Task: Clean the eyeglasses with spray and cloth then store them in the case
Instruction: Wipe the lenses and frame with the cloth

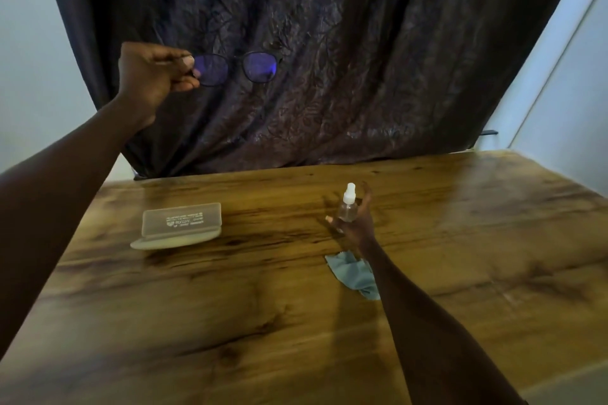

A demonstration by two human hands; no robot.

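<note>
Step in hand: I judged this the start of the spraying stage, with the glasses lifted and the spray being fetched, and no wiping under way.
Left hand [154,76]: I had it raised high in front of the dark curtain [329,43], fingers closed in a pinch on the left end of the eyeglasses [235,69].
Eyeglasses: they hung level in the air, lenses facing me, well above the table [460,240] and well apart from the case.
Right hand [353,223]: it was down at the table, fingers curled partly around the spray bottle [348,207]; whether my grip had fully closed on the bottle I could not tell, as the hand was blurred.
Spray bottle: small, clear, with a white nozzle, upright in the cup of my hand.
Cloth [353,274]: blue, crumpled, lying on the table under my right forearm, untouched.
Case [179,225]: on the table to the left, its lid seemingly raised, nothing visible inside it.
Next move: it called for a firm hold on the bottle, lifting it towards the lenses, turning the nozzle to face them, and keeping my left pinch off the glass.
</note>
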